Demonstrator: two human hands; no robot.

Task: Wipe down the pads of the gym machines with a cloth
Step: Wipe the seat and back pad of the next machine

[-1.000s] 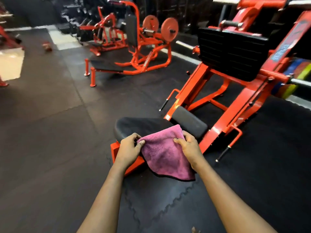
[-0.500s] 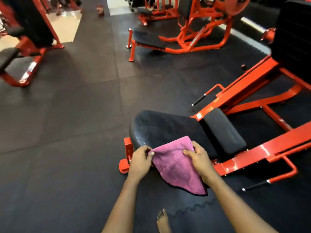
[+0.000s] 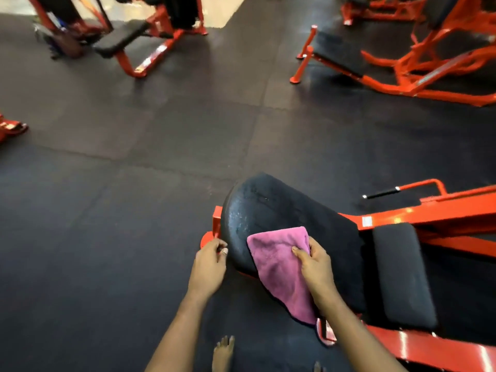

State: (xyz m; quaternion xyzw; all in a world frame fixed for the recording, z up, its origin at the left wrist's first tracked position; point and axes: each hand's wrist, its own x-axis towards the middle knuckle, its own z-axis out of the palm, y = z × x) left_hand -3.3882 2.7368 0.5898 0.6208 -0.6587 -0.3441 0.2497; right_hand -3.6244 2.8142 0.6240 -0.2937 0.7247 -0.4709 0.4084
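Your right hand (image 3: pixel 314 264) pinches cloth (image 3: pixel 279 267), draped over pad (image 3: pixel 281 210) near edge. Left hand (image 3: pixel 209 264) curled at pad rim, grip unclear. Cloth soft, light, floppy: bunch it under your palm.

Floored throughout in dark rubber tiles (image 3: pixel 161 197), seams plainly visible. Furnished with an orange-red machine (image 3: pixel 402 68) far right, a second machine (image 3: pixel 161 21) far left, part of a third frame (image 3: pixel 10 128) at the left edge. Brightened by a pale floor patch (image 3: pixel 222 9) along the top.
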